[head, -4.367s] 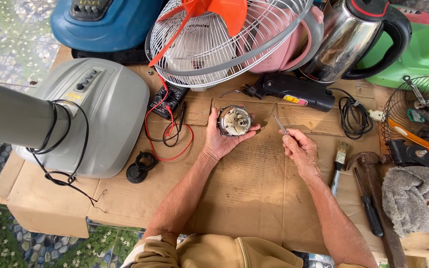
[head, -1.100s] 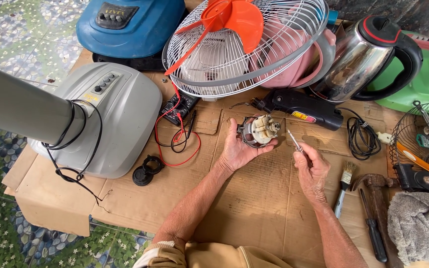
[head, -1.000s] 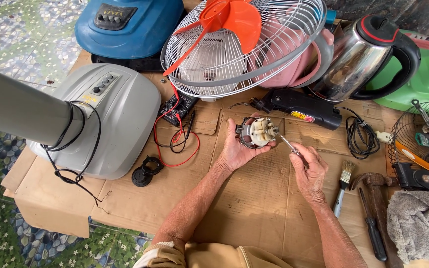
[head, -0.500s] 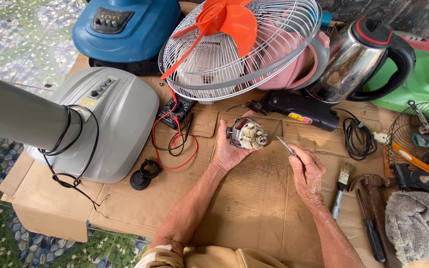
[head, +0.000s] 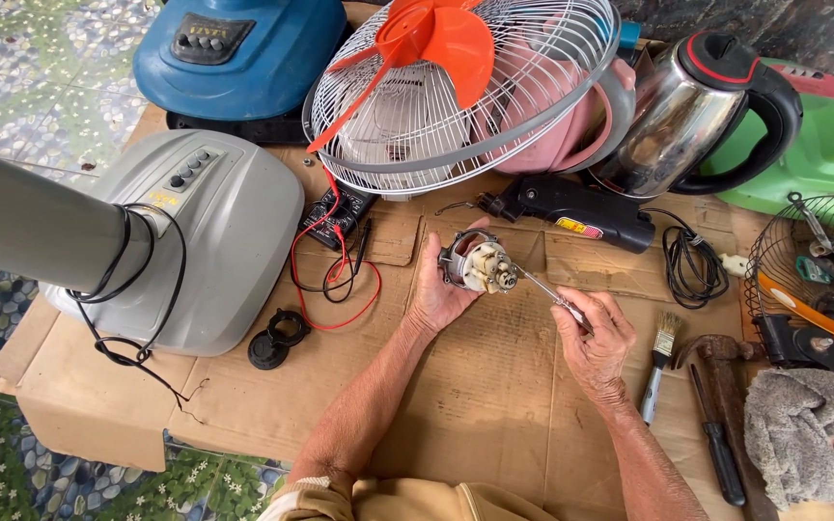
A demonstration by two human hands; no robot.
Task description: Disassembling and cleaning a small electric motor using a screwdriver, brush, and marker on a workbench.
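Left hand (head: 441, 289) tilts motor (head: 475, 262), shaft pointing right.

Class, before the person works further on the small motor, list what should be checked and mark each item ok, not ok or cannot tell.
1. Left hand grips the motor firmly: ok.
2. Right hand holds the thin tool: ok.
3. Tool tip meets the motor's shaft end: ok, as far as can be seen.
4. Motor lifted off the cardboard: cannot tell.
5. Red meter leads lie apart from both hands: ok.
6. Brush and screwdriver lie beside the right hand: ok.
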